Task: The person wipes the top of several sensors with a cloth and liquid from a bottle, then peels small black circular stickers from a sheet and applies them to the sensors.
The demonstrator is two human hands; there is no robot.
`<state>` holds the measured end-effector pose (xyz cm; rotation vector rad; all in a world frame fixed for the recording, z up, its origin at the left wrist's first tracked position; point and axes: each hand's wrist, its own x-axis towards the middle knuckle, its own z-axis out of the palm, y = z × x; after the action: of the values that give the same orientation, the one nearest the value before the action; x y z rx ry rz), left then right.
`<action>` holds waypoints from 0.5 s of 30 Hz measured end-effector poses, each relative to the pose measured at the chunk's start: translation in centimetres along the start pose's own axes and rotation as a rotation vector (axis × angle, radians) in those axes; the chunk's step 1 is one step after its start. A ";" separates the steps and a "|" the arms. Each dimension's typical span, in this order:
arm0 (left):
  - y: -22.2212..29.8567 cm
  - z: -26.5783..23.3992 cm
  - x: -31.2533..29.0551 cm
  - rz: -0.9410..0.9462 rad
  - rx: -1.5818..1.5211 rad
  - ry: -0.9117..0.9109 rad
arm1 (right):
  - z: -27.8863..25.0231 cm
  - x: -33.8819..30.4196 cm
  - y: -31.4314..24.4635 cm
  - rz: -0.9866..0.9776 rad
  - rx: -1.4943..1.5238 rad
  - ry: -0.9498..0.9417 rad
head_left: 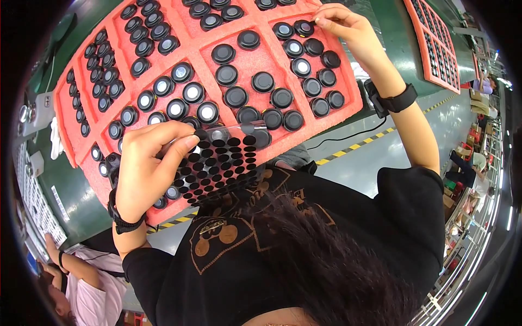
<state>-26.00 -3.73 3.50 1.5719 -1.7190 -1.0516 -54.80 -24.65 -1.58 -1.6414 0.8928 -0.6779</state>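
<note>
We're pinching a clear plastic sheet of round black dots (217,168) in our left hand (144,157), plenty unused, while beyond it our right hand (350,32), grip unclear, reaches a round black plastic piece (303,28) in the coral-red foam tray (247,62), many tops dark, pale ones seemingly left.

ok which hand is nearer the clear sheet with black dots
Left. The left hand pinches the sheet at its upper left; the right hand is farther off, by a round black part near the far right corner of the red tray.
</note>
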 end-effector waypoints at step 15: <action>0.1 -0.3 0.2 0.019 0.023 -0.007 | 0.7 0.3 -0.6 -0.022 -0.180 0.004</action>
<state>-25.79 -3.94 3.76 1.5648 -1.7539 -1.0326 -53.91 -24.42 -1.20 -1.8124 0.9632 -0.6302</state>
